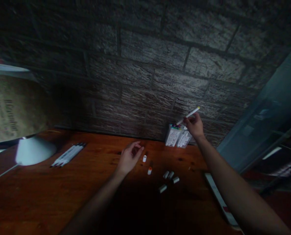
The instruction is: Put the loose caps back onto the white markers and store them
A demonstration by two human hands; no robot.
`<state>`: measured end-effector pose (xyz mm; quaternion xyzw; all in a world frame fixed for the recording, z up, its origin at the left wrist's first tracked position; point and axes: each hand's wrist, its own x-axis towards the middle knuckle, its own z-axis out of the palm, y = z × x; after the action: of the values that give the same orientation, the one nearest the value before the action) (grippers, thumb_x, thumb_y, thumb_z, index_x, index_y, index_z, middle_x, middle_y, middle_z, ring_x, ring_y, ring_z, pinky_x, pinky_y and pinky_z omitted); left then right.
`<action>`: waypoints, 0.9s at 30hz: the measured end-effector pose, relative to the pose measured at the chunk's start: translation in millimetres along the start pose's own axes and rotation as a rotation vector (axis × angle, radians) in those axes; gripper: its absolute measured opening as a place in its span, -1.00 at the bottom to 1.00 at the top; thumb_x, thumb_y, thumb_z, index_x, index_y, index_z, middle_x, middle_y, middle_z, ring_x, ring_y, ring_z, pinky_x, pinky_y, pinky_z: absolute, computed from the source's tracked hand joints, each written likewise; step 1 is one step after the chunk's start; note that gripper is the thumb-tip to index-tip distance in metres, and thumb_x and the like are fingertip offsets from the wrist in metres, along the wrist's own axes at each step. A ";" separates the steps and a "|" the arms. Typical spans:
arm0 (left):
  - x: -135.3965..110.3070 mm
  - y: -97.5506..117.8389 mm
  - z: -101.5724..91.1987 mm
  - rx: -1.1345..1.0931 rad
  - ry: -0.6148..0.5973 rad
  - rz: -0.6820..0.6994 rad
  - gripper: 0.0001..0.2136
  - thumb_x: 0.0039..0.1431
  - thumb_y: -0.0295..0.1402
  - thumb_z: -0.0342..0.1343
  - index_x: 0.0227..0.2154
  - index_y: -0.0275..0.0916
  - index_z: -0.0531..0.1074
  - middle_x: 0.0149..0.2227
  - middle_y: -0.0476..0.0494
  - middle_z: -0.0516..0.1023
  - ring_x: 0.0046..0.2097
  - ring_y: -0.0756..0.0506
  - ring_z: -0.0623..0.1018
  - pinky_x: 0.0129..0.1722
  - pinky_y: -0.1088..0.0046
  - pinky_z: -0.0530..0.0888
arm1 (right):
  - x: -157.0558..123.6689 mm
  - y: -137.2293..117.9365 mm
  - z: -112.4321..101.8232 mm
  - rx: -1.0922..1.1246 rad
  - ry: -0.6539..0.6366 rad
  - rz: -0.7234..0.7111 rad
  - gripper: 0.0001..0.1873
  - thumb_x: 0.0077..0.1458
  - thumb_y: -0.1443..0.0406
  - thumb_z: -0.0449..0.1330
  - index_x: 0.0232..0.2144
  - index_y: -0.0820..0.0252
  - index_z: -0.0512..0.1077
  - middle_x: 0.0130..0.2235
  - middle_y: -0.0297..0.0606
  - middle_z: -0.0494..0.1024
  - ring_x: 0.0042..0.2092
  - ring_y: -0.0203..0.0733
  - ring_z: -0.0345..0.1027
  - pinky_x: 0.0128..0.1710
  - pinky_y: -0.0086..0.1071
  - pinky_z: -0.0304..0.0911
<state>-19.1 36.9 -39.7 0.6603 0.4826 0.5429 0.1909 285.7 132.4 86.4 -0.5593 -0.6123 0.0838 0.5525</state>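
Observation:
My right hand [194, 125] pinches a white marker [190, 113] with a yellow end, which slants up to the right. Its lower end is over a clear-sided case [172, 137] whose top shows coloured marker ends. Against that case stands a second white case [184, 139], partly behind my right hand. My left hand [131, 156] hovers low at the tabletop with fingers loosely curved, thumb apart and nothing visible between them. Close to its thumb are a white cap [144, 158] and an orange-topped cap [149, 170]. Several greyish caps [170, 175] lie nearer to me.
Several markers [69, 155] lie side by side at the left of the wooden table [98, 150]. Beyond them stands a lamp with a white base [35, 151] and a printed shade [15, 107]. A long pale tray-like object [218, 195] lies under my right forearm. A brick wall [135, 78] closes the back.

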 end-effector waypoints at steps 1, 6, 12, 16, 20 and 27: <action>-0.2 0.3 0.1 0.002 -0.007 0.002 -0.71 0.18 -0.18 0.14 -0.10 -0.23 0.47 -0.26 -0.13 0.61 -0.31 -0.09 0.58 -0.25 0.38 0.48 | 5.0 1.6 2.2 -0.049 -0.025 -0.001 -0.54 0.10 0.07 0.15 -0.04 0.22 0.30 -0.29 -0.15 0.61 -0.38 -0.18 0.47 -0.41 -0.40 0.29; -1.0 0.2 0.0 0.025 -0.018 0.011 -0.73 0.20 -0.18 0.12 -0.13 -0.22 0.48 -0.26 -0.14 0.62 -0.25 -0.12 0.60 -0.20 0.35 0.49 | 9.3 3.6 21.4 -0.282 -0.222 -0.029 -0.76 0.12 0.21 0.18 -0.17 0.20 0.44 -0.33 -0.19 0.66 -0.35 -0.17 0.53 -0.35 -0.41 0.31; -1.1 -0.7 0.3 0.034 -0.010 0.019 -0.73 0.21 -0.18 0.12 -0.12 -0.21 0.47 -0.26 -0.14 0.62 -0.25 -0.12 0.60 -0.19 0.34 0.49 | 8.6 -7.1 24.3 -0.507 -0.289 -0.080 -0.79 0.06 0.23 0.26 -0.25 0.21 0.54 -0.30 -0.13 0.66 -0.24 -0.07 0.55 -0.29 -0.39 0.31; -0.9 -2.0 1.7 0.032 -0.016 0.028 -0.74 0.22 -0.19 0.11 -0.12 -0.21 0.48 -0.26 -0.14 0.62 -0.26 -0.12 0.60 -0.20 0.35 0.48 | 9.6 -13.1 13.8 -0.557 -0.270 -0.165 -0.64 0.21 0.19 0.13 -0.01 0.25 0.46 -0.18 -0.10 0.65 -0.19 -0.12 0.54 -0.23 -0.39 0.31; -1.4 -5.1 3.6 0.043 -0.027 0.037 -0.74 0.23 -0.19 0.10 -0.11 -0.21 0.48 -0.26 -0.13 0.62 -0.26 -0.11 0.60 -0.20 0.35 0.49 | 6.6 -7.5 19.5 -0.599 -0.370 -0.244 -0.73 0.26 0.24 0.09 -0.15 0.18 0.54 -0.14 -0.09 0.65 -0.09 -0.06 0.52 -0.08 -0.36 0.29; -0.8 -4.0 0.1 0.054 -0.023 0.032 -0.74 0.21 -0.18 0.11 -0.13 -0.19 0.50 -0.28 -0.11 0.64 -0.30 -0.11 0.61 -0.24 0.37 0.50 | -0.3 -5.1 19.7 -0.537 -0.379 -0.269 -0.77 0.21 0.33 0.11 -0.29 0.25 0.58 -0.09 -0.01 0.62 0.02 -0.03 0.45 0.11 -0.30 0.19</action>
<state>-20.8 38.1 -43.3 0.6791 0.4844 0.5247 0.1699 267.5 140.6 82.5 -0.5735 -0.7723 -0.0515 0.2684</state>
